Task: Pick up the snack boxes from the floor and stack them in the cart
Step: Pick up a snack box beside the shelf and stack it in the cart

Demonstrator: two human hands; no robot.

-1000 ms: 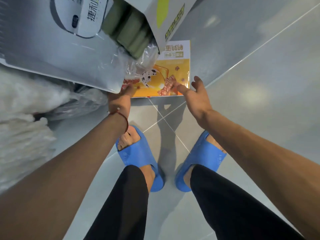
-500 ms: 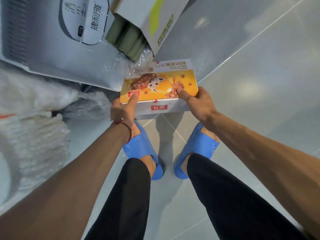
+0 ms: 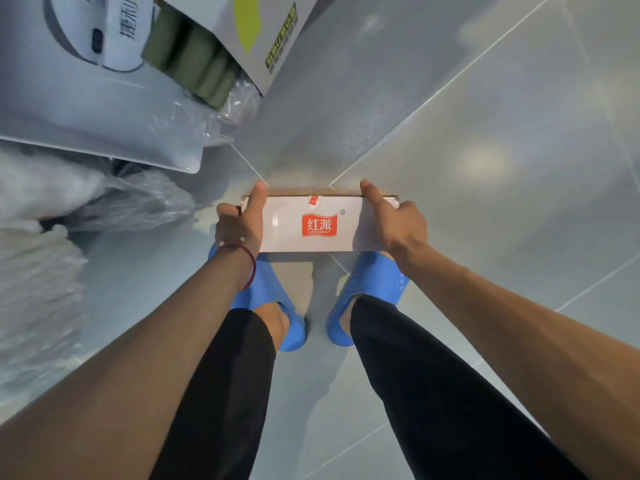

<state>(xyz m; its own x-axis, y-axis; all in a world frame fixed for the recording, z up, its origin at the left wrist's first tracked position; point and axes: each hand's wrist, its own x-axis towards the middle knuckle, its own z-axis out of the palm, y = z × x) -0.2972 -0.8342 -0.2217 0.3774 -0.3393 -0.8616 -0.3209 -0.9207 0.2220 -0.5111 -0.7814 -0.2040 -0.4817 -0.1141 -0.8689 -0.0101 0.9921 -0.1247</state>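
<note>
I hold one snack box (image 3: 318, 223) in both hands, lifted off the floor above my feet. Its white side with a red logo faces me, and its orange printed top is nearly edge-on. My left hand (image 3: 239, 223) grips the box's left end with the thumb laid over the top edge. My right hand (image 3: 398, 223) grips the right end the same way. No cart is in view.
A big grey-white carton (image 3: 86, 98) and an open carton of green packs (image 3: 194, 64) lie at the upper left, with crumpled clear plastic (image 3: 138, 202) and white wrapped bundles (image 3: 34, 271) at the left. Grey floor tiles (image 3: 485, 150) spread to the right. My blue slippers (image 3: 266, 299) stand below the box.
The box lay flat on the floor by the cartons. Both hands took hold of its ends, lifted it and drew it toward me, tilting its white side up.
</note>
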